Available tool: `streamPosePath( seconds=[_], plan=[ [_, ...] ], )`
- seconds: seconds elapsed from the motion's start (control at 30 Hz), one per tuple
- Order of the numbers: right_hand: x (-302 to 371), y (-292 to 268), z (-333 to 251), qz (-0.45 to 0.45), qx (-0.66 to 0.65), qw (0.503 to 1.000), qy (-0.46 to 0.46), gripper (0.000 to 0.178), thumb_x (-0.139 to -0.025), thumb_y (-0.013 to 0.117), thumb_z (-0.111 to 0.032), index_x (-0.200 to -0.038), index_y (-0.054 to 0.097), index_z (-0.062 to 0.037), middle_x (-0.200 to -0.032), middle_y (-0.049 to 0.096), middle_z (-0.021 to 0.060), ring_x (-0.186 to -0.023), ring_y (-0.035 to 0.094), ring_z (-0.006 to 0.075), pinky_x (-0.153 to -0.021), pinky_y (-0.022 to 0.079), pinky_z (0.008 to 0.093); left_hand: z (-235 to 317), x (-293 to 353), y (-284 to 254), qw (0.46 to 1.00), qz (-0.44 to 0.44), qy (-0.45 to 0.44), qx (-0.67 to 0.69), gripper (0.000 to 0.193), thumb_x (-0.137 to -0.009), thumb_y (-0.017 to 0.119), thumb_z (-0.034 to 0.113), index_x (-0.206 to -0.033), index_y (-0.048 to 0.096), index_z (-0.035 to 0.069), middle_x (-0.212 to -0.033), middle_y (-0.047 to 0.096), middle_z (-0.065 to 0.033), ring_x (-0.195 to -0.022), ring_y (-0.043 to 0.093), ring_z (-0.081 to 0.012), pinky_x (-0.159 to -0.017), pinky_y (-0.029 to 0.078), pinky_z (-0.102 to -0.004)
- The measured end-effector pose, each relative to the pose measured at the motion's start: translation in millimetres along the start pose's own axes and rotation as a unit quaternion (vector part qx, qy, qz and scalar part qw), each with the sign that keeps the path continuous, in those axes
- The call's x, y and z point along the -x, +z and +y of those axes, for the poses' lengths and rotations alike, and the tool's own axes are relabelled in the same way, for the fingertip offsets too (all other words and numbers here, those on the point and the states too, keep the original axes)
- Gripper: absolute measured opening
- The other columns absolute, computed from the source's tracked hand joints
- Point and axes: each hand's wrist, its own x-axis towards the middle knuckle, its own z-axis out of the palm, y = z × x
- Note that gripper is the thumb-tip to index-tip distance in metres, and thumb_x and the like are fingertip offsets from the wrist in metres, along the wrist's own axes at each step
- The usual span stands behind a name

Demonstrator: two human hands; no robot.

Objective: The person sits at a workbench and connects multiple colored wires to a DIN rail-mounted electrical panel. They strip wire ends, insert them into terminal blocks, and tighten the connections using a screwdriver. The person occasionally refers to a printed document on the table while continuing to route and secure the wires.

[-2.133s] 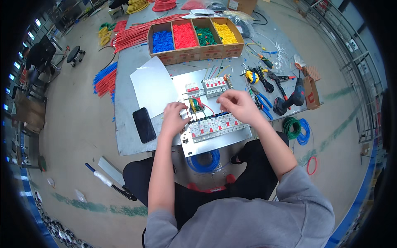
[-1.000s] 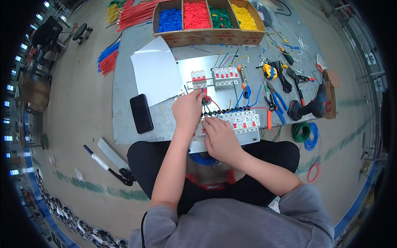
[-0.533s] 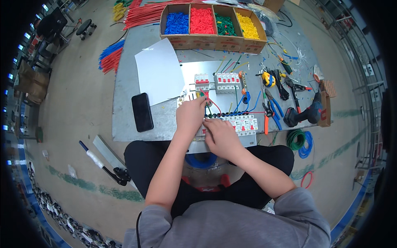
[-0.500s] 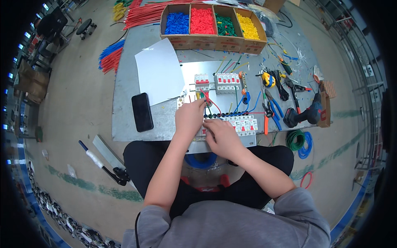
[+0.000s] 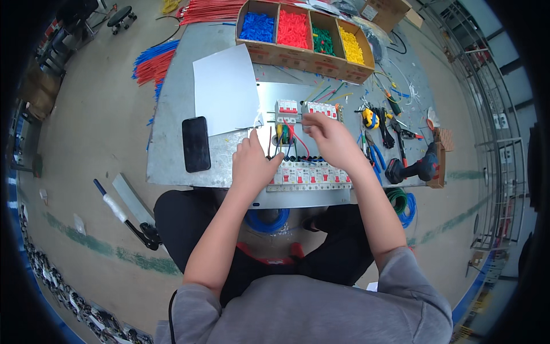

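Observation:
A metal panel point(image 5: 269, 200) lies before me with circuit breakers mounted on it. My left hand point(image 5: 251, 163) rests near its left side, fingers stretched and thumb apart, beside a bundle of yellow, green, blue and red wires point(image 5: 284, 135). My right hand point(image 5: 335, 140) hovers with spread fingers by the upper right group of breakers point(image 5: 321, 109), partly covering it; no object shows in it. A smaller breaker point(image 5: 286, 108) stands left of that group, and a red wire point(image 5: 299, 140) curves down from beneath it. Along the near side runs a row of breakers point(image 5: 309, 176).
A cardboard box point(image 5: 309, 60) with blue, red, green and yellow caps stands at the back. White paper point(image 5: 223, 86) and a black phone point(image 5: 196, 144) lie left. Right are a tape measure point(image 5: 370, 118), pliers point(image 5: 375, 152) and a cordless drill point(image 5: 412, 167).
My hands have parted: the right moved up and right off the lower breakers, the left slid down and left. Lower breakers and the wire bundle are now more exposed. The view has shifted slightly.

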Motion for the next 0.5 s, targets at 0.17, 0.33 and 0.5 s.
streamPosePath(
  seconds=[0.17,0.33,0.5],
  plan=[
    [-50,22,-8,-0.188,0.284,0.934,0.109,0.040,-0.114,0.055,-0.020,-0.142,0.070,0.0052,-0.125,0.079,0.0269,-0.118,0.079,0.0337,-0.102,0.060,0.0431,8,11,11,0.988,0.134,0.058,-0.045,0.063,-0.091,0.088,0.029,-0.134,0.058,-0.005,-0.123,0.065,-0.0221,-0.113,0.065,-0.0406,-0.099,0.052,-0.0538],
    [-49,39,23,-0.134,0.207,0.956,0.158,0.035,-0.113,0.058,-0.022,-0.131,0.074,0.0033,-0.104,0.081,0.0219,-0.093,0.080,0.0344,-0.087,0.061,0.0462,29,20,14,0.963,0.165,0.188,0.102,0.026,-0.088,0.076,0.009,-0.106,0.058,0.002,-0.104,0.064,-0.0167,-0.096,0.064,-0.0370,-0.086,0.048,-0.0522],
    [-40,38,12,-0.089,0.105,0.981,0.138,0.030,-0.112,0.061,-0.021,-0.118,0.077,0.0037,-0.104,0.080,0.0254,-0.096,0.079,0.0399,-0.088,0.062,0.0483,37,37,48,0.960,0.067,0.182,0.203,0.020,-0.086,0.071,0.004,-0.105,0.063,0.002,-0.099,0.065,-0.0166,-0.096,0.066,-0.0372,-0.086,0.053,-0.0489]
  ],
)
